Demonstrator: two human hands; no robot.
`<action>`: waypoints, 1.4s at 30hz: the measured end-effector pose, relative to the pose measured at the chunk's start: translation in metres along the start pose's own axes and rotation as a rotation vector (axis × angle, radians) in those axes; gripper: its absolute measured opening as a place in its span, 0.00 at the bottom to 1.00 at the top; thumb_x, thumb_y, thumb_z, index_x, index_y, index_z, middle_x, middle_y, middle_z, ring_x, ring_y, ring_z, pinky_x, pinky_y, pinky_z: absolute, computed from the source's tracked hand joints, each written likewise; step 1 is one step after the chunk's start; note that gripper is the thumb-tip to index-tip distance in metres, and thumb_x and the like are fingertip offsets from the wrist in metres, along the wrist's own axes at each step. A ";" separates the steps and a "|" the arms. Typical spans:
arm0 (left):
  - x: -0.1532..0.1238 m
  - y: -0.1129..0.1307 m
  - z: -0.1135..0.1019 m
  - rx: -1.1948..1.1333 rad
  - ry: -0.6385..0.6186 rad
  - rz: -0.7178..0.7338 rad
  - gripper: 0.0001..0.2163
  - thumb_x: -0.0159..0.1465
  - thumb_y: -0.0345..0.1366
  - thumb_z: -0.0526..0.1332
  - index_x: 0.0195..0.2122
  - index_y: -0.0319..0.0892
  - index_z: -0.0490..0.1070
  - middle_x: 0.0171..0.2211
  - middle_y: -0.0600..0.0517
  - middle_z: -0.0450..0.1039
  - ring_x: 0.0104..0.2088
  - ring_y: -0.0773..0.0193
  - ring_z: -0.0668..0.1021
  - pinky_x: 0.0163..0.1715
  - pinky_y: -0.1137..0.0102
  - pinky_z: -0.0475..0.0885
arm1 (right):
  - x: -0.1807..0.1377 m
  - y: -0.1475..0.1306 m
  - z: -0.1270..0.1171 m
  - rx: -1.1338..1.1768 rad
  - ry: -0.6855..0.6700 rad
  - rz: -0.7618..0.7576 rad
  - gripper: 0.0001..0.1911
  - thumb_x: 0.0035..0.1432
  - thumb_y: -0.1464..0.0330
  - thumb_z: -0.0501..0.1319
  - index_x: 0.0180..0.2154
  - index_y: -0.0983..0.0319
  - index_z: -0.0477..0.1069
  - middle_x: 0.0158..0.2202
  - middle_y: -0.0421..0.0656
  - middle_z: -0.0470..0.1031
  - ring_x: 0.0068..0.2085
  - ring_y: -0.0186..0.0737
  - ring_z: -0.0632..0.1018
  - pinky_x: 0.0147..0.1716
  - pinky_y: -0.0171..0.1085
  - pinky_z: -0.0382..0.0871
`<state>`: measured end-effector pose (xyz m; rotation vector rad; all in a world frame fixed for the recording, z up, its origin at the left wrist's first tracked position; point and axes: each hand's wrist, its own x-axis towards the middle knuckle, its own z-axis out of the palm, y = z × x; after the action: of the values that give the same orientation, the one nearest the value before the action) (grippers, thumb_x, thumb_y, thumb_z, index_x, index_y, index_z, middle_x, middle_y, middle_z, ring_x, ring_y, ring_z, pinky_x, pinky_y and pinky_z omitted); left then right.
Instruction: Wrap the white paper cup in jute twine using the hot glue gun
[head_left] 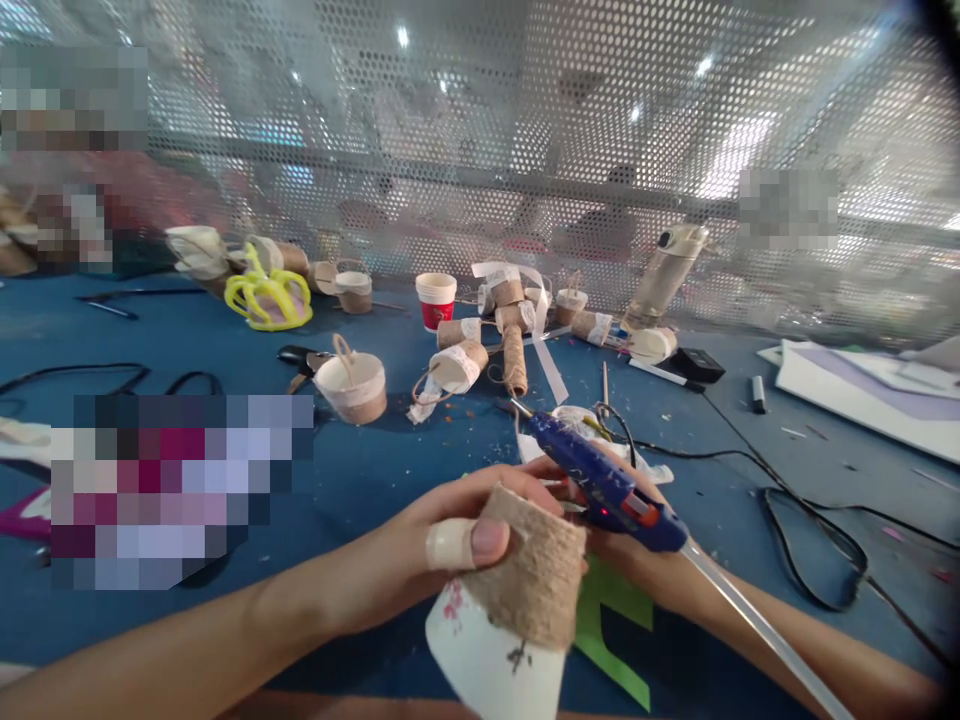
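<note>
Half of the cup (491, 650), by my reckoning, is covered. Twine (536, 585) wraps the narrower end in tight rows, and the wider end towards the camera is bare white with a few small marks. The cup sits low in the middle of the view, lifted off the blue table (375, 470).

The left hand (420, 550) curls around the cup, its taped thumb (457, 545) pressed flat on the twine. The right hand (637, 565) is closed around the glue gun (600, 480), just behind the cup. Its nozzle points up and away, not at the wrap, and a clear glue stick (750, 625) trails out the back.

Several wrapped cups, one with a handle (352, 385), lie farther back near a plain red cup (436, 300), so I judge this one is midway.

I cannot find the loose end of the twine or any wet glue. The cup's rim is cut off at the bottom edge. Most of the right hand's fingers hide behind the gun, and blurred patches block parts of the left side.
</note>
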<state>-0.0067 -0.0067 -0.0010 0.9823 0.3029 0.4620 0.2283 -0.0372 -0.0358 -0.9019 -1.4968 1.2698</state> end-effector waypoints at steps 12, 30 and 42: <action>-0.014 0.013 0.003 -0.129 -0.209 -0.008 0.27 0.51 0.51 0.72 0.47 0.40 0.77 0.39 0.40 0.83 0.45 0.41 0.82 0.42 0.57 0.74 | 0.026 -0.015 -0.016 -0.415 0.189 -0.056 0.11 0.56 0.64 0.73 0.41 0.56 0.78 0.41 0.42 0.82 0.45 0.47 0.82 0.46 0.44 0.77; 0.001 0.009 -0.004 -0.106 -0.018 -0.051 0.16 0.64 0.44 0.65 0.52 0.45 0.76 0.54 0.44 0.80 0.52 0.53 0.80 0.53 0.63 0.68 | 0.101 -0.083 -0.009 -0.130 0.191 -0.078 0.11 0.55 0.65 0.73 0.29 0.56 0.71 0.37 0.37 0.80 0.40 0.38 0.80 0.49 0.42 0.76; 0.005 0.008 -0.011 -0.337 0.019 0.041 0.24 0.64 0.47 0.60 0.61 0.45 0.69 0.53 0.39 0.79 0.38 0.48 0.85 0.39 0.58 0.73 | 0.055 -0.038 -0.055 -0.203 0.302 0.329 0.18 0.56 0.53 0.71 0.40 0.59 0.81 0.33 0.42 0.83 0.28 0.38 0.80 0.31 0.39 0.76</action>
<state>-0.0096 0.0074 -0.0005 0.6570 0.2136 0.5403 0.2664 0.0226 0.0134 -1.4531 -1.2859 1.1570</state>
